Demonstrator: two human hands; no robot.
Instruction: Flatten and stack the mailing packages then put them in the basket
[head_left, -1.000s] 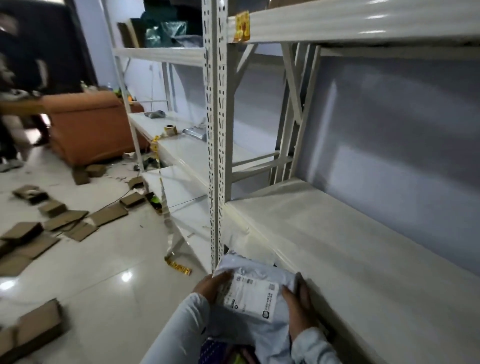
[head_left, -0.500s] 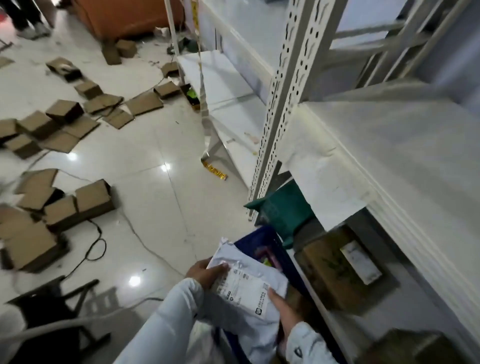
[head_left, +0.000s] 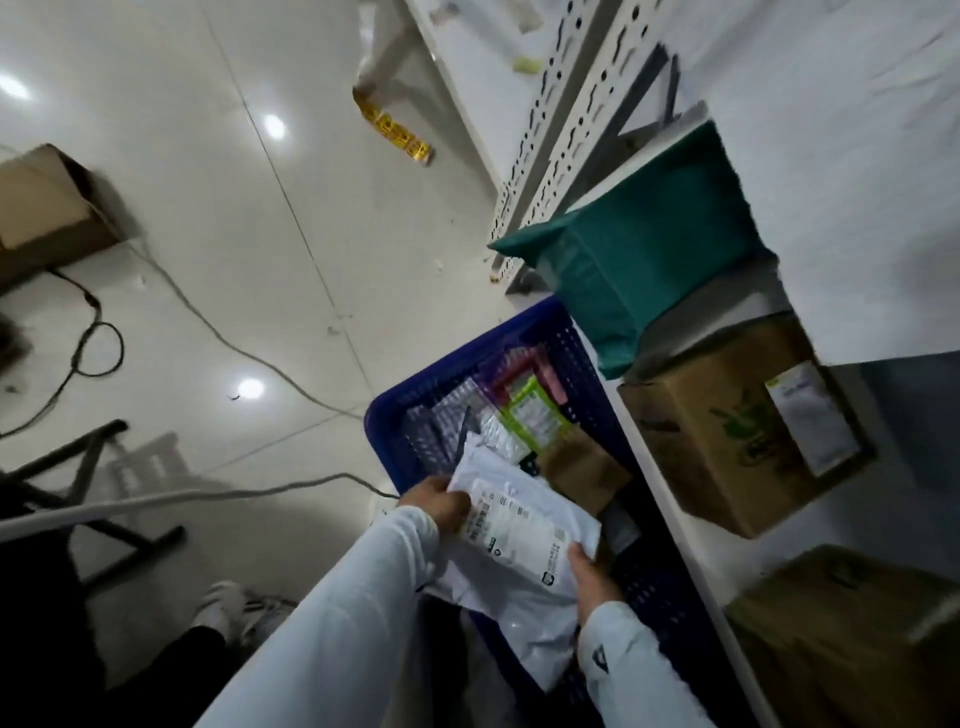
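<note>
A white mailing package (head_left: 519, 540) with a printed label hangs over the near part of a blue plastic basket (head_left: 395, 415) on the floor. My left hand (head_left: 439, 501) grips its left edge, thumb on the label. My right hand (head_left: 592, 577) grips its right edge. Inside the basket lie several other packages: clear bubble mailers (head_left: 452, 421), a green-labelled one (head_left: 532, 415), a pink one (head_left: 524, 371) and a brown paper one (head_left: 582, 467).
A white metal shelf rack (head_left: 561, 104) stands right of the basket. Its low shelf holds a green package (head_left: 639, 249) and cardboard boxes (head_left: 727, 431). Cables (head_left: 218, 332) run over the tiled floor. A cardboard box (head_left: 47, 202) sits at far left, a black stand (head_left: 98, 499) lower left.
My view has tipped down from the shelves to the floor. Both hands have carried the white package down over the blue basket.
</note>
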